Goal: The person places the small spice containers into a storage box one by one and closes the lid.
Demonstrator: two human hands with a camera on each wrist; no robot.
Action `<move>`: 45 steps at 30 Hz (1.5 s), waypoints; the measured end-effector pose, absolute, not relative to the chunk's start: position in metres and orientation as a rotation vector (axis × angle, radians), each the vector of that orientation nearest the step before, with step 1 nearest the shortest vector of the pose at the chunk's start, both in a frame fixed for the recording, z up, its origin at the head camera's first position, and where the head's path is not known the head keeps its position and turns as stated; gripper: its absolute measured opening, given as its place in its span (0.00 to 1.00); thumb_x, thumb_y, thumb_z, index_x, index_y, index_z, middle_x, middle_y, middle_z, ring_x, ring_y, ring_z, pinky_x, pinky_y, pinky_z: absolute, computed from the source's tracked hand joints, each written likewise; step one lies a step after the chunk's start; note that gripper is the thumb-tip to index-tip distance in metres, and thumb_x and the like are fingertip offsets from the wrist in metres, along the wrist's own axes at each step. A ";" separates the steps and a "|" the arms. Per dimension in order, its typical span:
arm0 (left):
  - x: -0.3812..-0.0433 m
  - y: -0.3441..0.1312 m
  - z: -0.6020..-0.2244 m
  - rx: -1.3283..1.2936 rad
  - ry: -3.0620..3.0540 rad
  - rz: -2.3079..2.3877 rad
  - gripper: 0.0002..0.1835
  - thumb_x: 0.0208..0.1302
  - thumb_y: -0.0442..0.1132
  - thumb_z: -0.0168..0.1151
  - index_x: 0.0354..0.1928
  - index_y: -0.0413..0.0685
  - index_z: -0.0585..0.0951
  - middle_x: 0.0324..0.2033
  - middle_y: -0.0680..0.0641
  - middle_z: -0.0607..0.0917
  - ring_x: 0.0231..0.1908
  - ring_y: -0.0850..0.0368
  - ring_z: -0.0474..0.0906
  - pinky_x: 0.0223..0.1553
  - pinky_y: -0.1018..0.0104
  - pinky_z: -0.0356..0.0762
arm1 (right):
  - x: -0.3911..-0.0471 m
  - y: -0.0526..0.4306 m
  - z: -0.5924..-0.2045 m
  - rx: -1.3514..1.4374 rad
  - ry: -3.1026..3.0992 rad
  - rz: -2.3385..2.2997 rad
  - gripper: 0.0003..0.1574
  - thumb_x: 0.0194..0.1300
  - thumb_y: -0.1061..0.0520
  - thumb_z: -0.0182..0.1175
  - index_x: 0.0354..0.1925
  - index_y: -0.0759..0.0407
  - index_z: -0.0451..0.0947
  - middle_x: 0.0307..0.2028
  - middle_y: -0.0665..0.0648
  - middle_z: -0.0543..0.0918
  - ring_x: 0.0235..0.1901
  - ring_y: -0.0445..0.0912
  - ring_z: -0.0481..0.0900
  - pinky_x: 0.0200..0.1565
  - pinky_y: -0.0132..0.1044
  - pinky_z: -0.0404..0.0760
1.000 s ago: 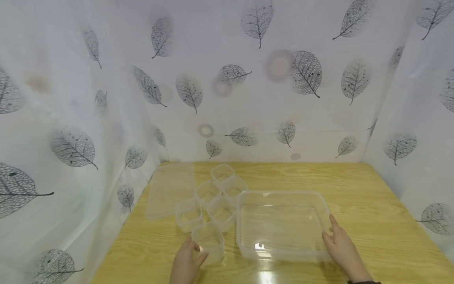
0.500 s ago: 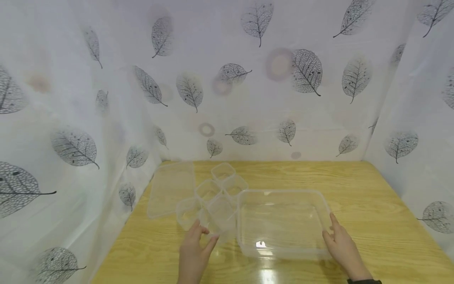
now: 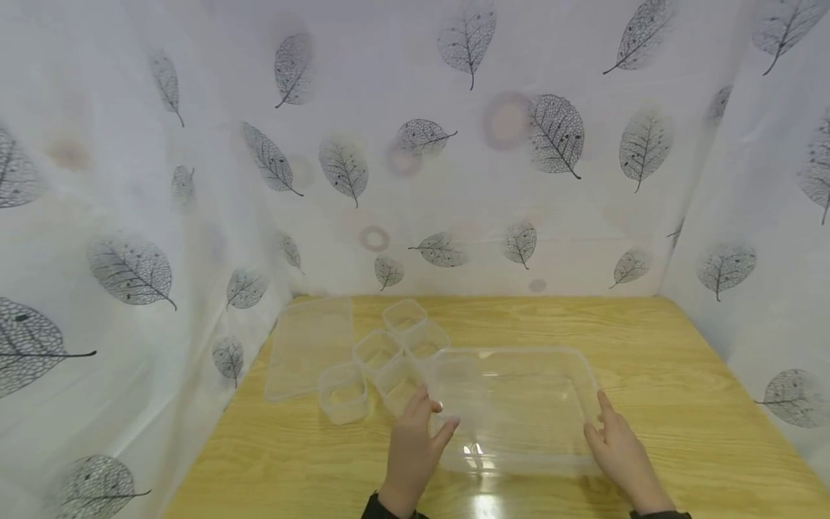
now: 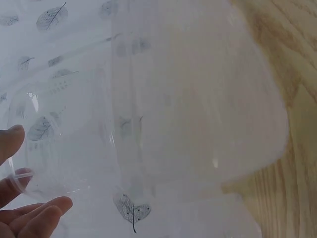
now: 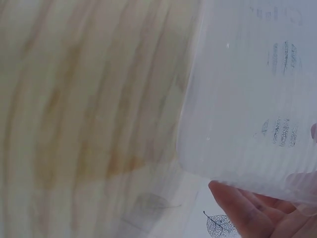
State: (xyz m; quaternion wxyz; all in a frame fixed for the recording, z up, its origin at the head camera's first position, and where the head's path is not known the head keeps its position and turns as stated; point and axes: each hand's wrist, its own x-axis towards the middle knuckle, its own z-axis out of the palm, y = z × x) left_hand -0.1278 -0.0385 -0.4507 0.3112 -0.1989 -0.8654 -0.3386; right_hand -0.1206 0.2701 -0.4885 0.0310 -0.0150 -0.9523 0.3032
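A large clear rectangular plastic box (image 3: 519, 351) stands on the wood-grain table. My left hand (image 3: 415, 443) pinches the rim of a small clear square plastic container (image 3: 465, 378) over the box's left end. In the left wrist view the thumb and fingers (image 4: 49, 213) are at the edge of this small container (image 4: 74, 148); whether it touches the box floor, I cannot tell. At the box's right wall, my right hand (image 3: 619, 450) holds on with thumb and fingers on either side. The right wrist view shows its fingers (image 5: 247, 208) along the box wall (image 5: 198, 124).
Several more small clear containers are grouped left of the box, one of them (image 3: 344, 393) nearest the front. A flat clear lid (image 3: 311, 349) lies at the back left. A leaf-patterned curtain (image 3: 415, 180) encloses the table (image 3: 674, 375) at back and sides.
My left hand has lifted the front small container from the table and carried it right, over the box's left end. The right hand stays at the box's right wall.
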 end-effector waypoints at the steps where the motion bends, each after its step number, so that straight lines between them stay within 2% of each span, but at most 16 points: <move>1: -0.129 -0.035 -0.453 -0.536 -2.284 -0.874 0.15 0.40 0.39 0.71 0.25 0.41 0.75 0.42 0.32 0.77 0.41 0.41 0.76 0.37 0.58 0.77 | -0.120 0.270 -0.489 -0.048 -2.935 0.934 0.39 0.65 0.56 0.43 0.62 0.78 0.39 0.46 0.81 0.66 0.38 0.64 0.74 0.37 0.59 0.72; 7: -0.134 -0.018 -0.465 -0.597 -2.260 -0.730 0.16 0.36 0.41 0.73 0.24 0.41 0.76 0.39 0.35 0.79 0.32 0.47 0.80 0.27 0.68 0.77 | -0.121 0.269 -0.491 -0.067 -2.943 0.943 0.39 0.65 0.56 0.42 0.62 0.78 0.39 0.46 0.80 0.66 0.38 0.64 0.74 0.37 0.58 0.72; 14: -0.138 -0.009 -0.478 -0.659 -2.347 -0.642 0.15 0.39 0.42 0.72 0.24 0.40 0.79 0.33 0.38 0.81 0.28 0.50 0.81 0.26 0.70 0.78 | -0.119 0.268 -0.491 -0.078 -2.940 0.944 0.38 0.65 0.56 0.42 0.63 0.77 0.39 0.46 0.79 0.67 0.39 0.64 0.74 0.38 0.59 0.71; 27: -0.136 -0.006 -0.482 -0.661 -2.611 -0.626 0.18 0.44 0.49 0.68 0.28 0.40 0.81 0.35 0.40 0.82 0.34 0.50 0.80 0.33 0.66 0.78 | -0.119 0.269 -0.491 -0.079 -2.928 0.929 0.39 0.65 0.56 0.43 0.63 0.77 0.40 0.46 0.79 0.67 0.39 0.65 0.74 0.38 0.59 0.71; 31: -0.135 -0.006 -0.478 -0.678 -2.682 -0.656 0.20 0.45 0.49 0.67 0.33 0.38 0.80 0.37 0.38 0.81 0.38 0.47 0.78 0.36 0.63 0.77 | -0.120 0.270 -0.493 -0.064 -2.907 0.931 0.38 0.65 0.56 0.43 0.63 0.77 0.41 0.46 0.78 0.68 0.39 0.64 0.74 0.37 0.59 0.71; 35: -0.134 -0.007 -0.473 -0.705 -2.775 -0.667 0.28 0.47 0.49 0.66 0.44 0.33 0.77 0.42 0.36 0.78 0.42 0.45 0.76 0.40 0.60 0.76 | -0.120 0.269 -0.493 -0.059 -2.908 0.929 0.38 0.65 0.57 0.43 0.63 0.77 0.41 0.46 0.78 0.68 0.38 0.64 0.74 0.37 0.59 0.72; 38: -0.136 -0.007 -0.467 -0.741 -2.847 -0.597 0.35 0.47 0.49 0.66 0.51 0.30 0.71 0.45 0.35 0.76 0.42 0.46 0.76 0.39 0.61 0.76 | -0.119 0.269 -0.491 -0.051 -2.911 0.937 0.38 0.65 0.56 0.43 0.63 0.76 0.41 0.46 0.78 0.67 0.39 0.64 0.74 0.37 0.59 0.72; 40: -0.138 -0.006 -0.462 -0.768 -2.892 -0.500 0.38 0.46 0.51 0.67 0.52 0.28 0.69 0.44 0.36 0.76 0.40 0.47 0.77 0.37 0.64 0.77 | -0.119 0.268 -0.491 -0.048 -2.918 0.947 0.38 0.65 0.56 0.42 0.63 0.76 0.40 0.47 0.79 0.67 0.39 0.64 0.74 0.37 0.58 0.72; 43: -0.142 -0.001 -0.454 -0.796 -2.939 -0.319 0.41 0.43 0.53 0.68 0.51 0.27 0.70 0.43 0.36 0.77 0.38 0.49 0.77 0.32 0.67 0.77 | -0.119 0.268 -0.490 -0.054 -2.930 0.955 0.39 0.65 0.56 0.43 0.63 0.76 0.39 0.47 0.79 0.67 0.39 0.64 0.74 0.37 0.58 0.72; 45: -0.146 0.003 -0.449 -0.832 -2.937 -0.177 0.39 0.41 0.55 0.68 0.47 0.29 0.74 0.42 0.38 0.78 0.37 0.51 0.77 0.30 0.69 0.77 | -0.120 0.268 -0.490 -0.072 -2.945 0.953 0.39 0.65 0.56 0.42 0.63 0.77 0.39 0.47 0.79 0.66 0.40 0.65 0.73 0.38 0.58 0.71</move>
